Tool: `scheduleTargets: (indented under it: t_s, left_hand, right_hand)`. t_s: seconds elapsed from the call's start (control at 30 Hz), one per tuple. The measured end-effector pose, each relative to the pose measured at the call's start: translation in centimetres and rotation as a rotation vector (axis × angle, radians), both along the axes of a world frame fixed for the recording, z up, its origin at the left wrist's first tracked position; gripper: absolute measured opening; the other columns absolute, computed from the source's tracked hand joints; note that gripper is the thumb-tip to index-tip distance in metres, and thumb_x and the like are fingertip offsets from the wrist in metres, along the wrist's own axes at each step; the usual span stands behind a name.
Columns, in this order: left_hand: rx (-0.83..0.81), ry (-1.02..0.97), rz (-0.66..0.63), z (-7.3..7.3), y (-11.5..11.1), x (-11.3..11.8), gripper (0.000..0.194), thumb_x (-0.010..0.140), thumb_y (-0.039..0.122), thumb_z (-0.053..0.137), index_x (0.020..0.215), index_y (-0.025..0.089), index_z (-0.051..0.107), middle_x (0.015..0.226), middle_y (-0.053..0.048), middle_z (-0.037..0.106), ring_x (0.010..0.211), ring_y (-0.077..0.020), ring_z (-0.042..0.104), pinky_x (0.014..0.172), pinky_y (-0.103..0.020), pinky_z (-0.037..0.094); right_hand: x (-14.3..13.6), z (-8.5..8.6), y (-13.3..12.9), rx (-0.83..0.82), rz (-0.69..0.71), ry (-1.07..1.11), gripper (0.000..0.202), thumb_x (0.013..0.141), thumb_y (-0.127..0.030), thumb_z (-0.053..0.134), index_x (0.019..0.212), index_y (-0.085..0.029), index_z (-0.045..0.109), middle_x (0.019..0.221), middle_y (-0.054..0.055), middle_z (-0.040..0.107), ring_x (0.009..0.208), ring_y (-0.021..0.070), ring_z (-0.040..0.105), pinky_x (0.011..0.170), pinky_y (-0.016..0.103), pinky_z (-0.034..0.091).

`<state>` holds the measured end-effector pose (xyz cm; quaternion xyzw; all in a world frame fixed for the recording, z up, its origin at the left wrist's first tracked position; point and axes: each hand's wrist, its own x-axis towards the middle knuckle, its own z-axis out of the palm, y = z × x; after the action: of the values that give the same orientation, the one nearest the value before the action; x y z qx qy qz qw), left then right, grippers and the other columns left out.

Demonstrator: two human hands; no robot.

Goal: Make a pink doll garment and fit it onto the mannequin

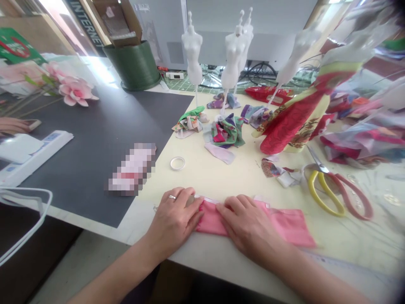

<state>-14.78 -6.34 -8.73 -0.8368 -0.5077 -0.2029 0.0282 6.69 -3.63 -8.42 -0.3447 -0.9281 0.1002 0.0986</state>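
A strip of pink fabric (212, 220) lies near the front edge of the pale table, with a white edge showing along its upper side. My left hand (179, 217), wearing a ring, is closed on the gathered left end of the fabric between thumb and fingers. Across the middle of the strip rests my right hand (245, 219), its fingers laid over the cloth and pressing it down. The fabric's right part (292, 228) extends beyond that hand. Past my left hand, a small roll of white tape (177, 163) lies on the table.
Scissors (325, 181) with yellow and red handles lie at right. White mannequins (192, 55) stand behind fabric scraps (226, 131), one wearing a red dress (284, 126). At left are a pixelated phone-like item (133, 169), a power strip (57, 145) and another person's hand (14, 126).
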Motion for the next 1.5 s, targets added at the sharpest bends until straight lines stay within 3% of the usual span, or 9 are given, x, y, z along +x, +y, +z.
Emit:
scheduleTargets:
  t_s: [0.2,0.4,0.57,0.97,1.23,1.37,1.5]
  left_hand:
    - [-0.091,-0.135,0.092,0.1,0.2,-0.8,0.020,0.087,0.022,0.052,0.104,0.015,0.060,0.105,-0.010,0.056,0.097,-0.0228,0.051,0.086,-0.039,0.042]
    - [-0.281,-0.229,0.189,0.7,1.7,-0.8,0.007,0.084,0.024,0.057,0.083,0.017,0.058,0.090,-0.003,0.058,0.084,-0.0189,0.053,0.078,-0.035,0.043]
    - [-0.326,-0.273,0.210,0.8,1.9,-0.4,0.007,0.082,0.021,0.059,0.076,0.018,0.055,0.086,-0.001,0.058,0.082,-0.0180,0.053,0.077,-0.034,0.041]
    - [-0.269,-0.475,0.115,0.7,1.3,-0.5,0.008,0.084,0.014,0.053,0.077,0.018,0.054,0.088,-0.003,0.057,0.088,-0.0164,0.054,0.079,-0.031,0.044]
    - [-0.143,-0.476,-0.042,1.9,0.6,0.0,0.007,0.082,0.012,0.057,0.079,0.018,0.054,0.088,-0.004,0.059,0.087,-0.0161,0.056,0.079,-0.031,0.045]
    - [-0.193,-0.521,-0.036,1.9,0.6,0.3,0.006,0.082,0.012,0.055,0.079,0.018,0.054,0.086,-0.003,0.060,0.086,-0.0160,0.056,0.079,-0.030,0.046]
    - [-0.388,-0.641,0.037,1.7,0.4,0.3,0.005,0.083,0.015,0.053,0.087,0.018,0.055,0.087,-0.003,0.061,0.083,-0.0149,0.058,0.077,-0.028,0.048]
  right_hand:
    - [0.0,0.0,0.0,-0.010,0.001,0.000,0.026,0.085,-0.009,0.048,0.108,-0.017,0.057,0.088,0.007,0.052,0.079,0.0208,0.043,0.068,0.034,0.037]
    - [-0.1,-0.2,0.0,0.025,0.004,0.021,0.024,0.085,-0.008,0.046,0.105,-0.016,0.057,0.085,0.007,0.052,0.077,0.0207,0.043,0.066,0.034,0.036]
    - [0.0,-0.4,0.0,0.059,0.001,0.078,0.018,0.085,-0.007,0.045,0.097,-0.015,0.056,0.084,0.007,0.052,0.076,0.0205,0.044,0.068,0.035,0.038]
    - [0.3,-0.3,0.2,0.010,-0.031,0.205,0.019,0.090,-0.017,0.044,0.105,-0.014,0.055,0.093,0.009,0.057,0.085,0.0222,0.050,0.074,0.039,0.044]
    - [-1.3,2.2,0.6,-0.069,-0.062,0.419,0.017,0.086,-0.013,0.049,0.098,-0.016,0.060,0.095,0.008,0.060,0.090,0.0203,0.051,0.077,0.035,0.045]
    - [-3.4,1.8,0.8,-0.133,-0.050,0.451,0.013,0.083,-0.009,0.051,0.084,-0.017,0.062,0.084,0.005,0.061,0.083,0.0185,0.053,0.076,0.034,0.045]
    - [-4.2,0.5,0.9,-0.255,-0.146,0.573,0.013,0.080,-0.007,0.053,0.080,-0.019,0.060,0.077,0.001,0.061,0.075,0.0148,0.054,0.071,0.030,0.045]
